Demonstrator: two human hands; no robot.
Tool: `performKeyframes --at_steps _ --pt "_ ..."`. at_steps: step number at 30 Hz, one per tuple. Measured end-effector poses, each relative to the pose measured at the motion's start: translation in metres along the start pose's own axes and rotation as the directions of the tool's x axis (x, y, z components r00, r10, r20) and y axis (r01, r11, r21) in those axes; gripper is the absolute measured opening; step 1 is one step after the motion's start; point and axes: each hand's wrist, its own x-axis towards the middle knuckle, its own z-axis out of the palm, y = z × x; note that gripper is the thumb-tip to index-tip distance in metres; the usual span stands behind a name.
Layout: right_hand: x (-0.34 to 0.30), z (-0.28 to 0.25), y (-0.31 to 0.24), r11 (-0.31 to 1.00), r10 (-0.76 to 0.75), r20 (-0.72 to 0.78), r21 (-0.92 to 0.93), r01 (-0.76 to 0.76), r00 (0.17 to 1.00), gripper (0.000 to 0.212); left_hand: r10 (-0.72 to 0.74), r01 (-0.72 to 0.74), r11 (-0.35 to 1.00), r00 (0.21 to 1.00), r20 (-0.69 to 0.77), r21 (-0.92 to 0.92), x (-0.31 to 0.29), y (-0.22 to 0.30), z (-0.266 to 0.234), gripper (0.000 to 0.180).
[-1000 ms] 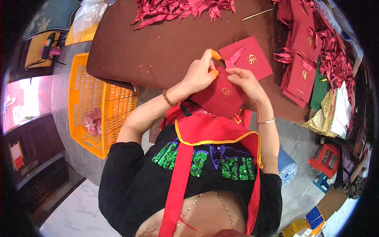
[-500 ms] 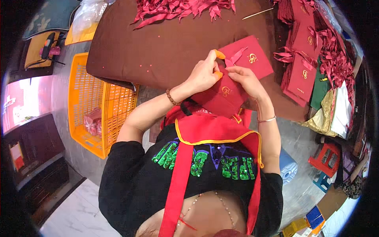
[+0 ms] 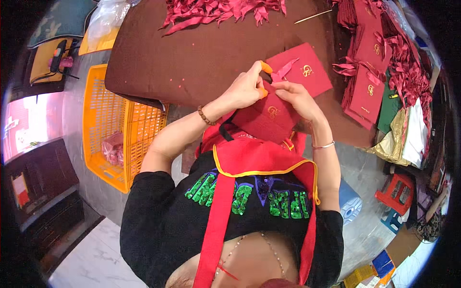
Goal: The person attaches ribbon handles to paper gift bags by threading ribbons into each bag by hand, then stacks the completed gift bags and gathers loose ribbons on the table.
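Observation:
A dark red card-like piece (image 3: 267, 119) with a gold emblem lies at the table's near edge, over my lap. My right hand (image 3: 301, 102) pinches its top edge with thumb and forefinger. Beside it my left hand (image 3: 245, 90), with orange covers on thumb and forefinger, is closed at the same top edge. Whatever sits between its fingertips is too small to make out. Just beyond my fingers lies another dark red piece (image 3: 314, 77), topped by a pink-red ribbon bow (image 3: 285, 71).
A brown-covered table (image 3: 192, 62) bears a heap of red ribbons (image 3: 221, 12) at its far side and a thin stick (image 3: 313, 17). Stacked red pieces with ribbons (image 3: 367, 89) line the right. An orange crate (image 3: 127, 149) stands left; a red stool (image 3: 394, 192) stands right.
Both hands have shifted very slightly to the left along the top edge of the near red piece. The left thumb has drawn back a little; the other pieces stay where they were.

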Motion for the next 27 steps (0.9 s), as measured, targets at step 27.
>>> performKeyframes --at_steps 27 --pt "-0.022 0.028 -0.02 0.873 -0.368 -0.199 -0.409 0.264 0.908 0.024 0.282 -0.333 0.853 0.942 0.183 0.402 0.02 -0.019 -0.025 0.027"
